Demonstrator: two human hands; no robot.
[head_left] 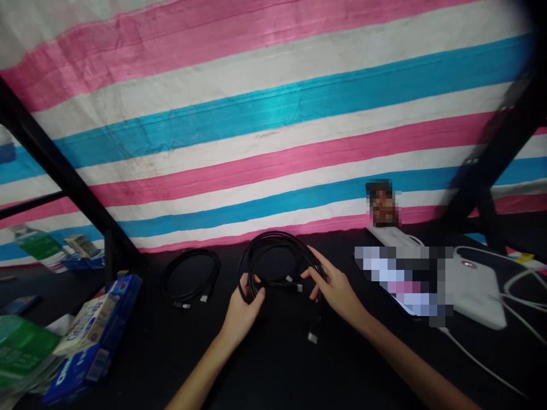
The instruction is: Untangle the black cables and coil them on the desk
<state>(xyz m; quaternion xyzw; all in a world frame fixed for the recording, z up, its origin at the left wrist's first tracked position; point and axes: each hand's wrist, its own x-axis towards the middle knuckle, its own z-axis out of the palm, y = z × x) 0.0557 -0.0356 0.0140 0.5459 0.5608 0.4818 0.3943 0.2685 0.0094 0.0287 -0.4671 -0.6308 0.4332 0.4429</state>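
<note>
A coiled black cable (244, 259) is held up between my two hands, its loops forming an arch above the black table. My left hand (243, 310) has its fingers wrapped round the left side of the loops. On the right side, my right hand (337, 287) grips the strands between thumb and fingers. A light-coloured connector (312, 338) shows below my right hand. Behind the held loops more black cable and another connector (299, 288) are visible; whether they belong to a separate coil I cannot tell. To the left lies a second coiled black cable (216, 263) with pale connector ends.
On the left are a blue box (115, 319), a cream packet (88, 324) and a green-labelled bottle (25, 347). A lit, blurred-out phone (393, 282), a white device (476, 296) and white cables (478, 364) lie right. Dark slanted posts (72, 188) flank a striped sheet (273, 108).
</note>
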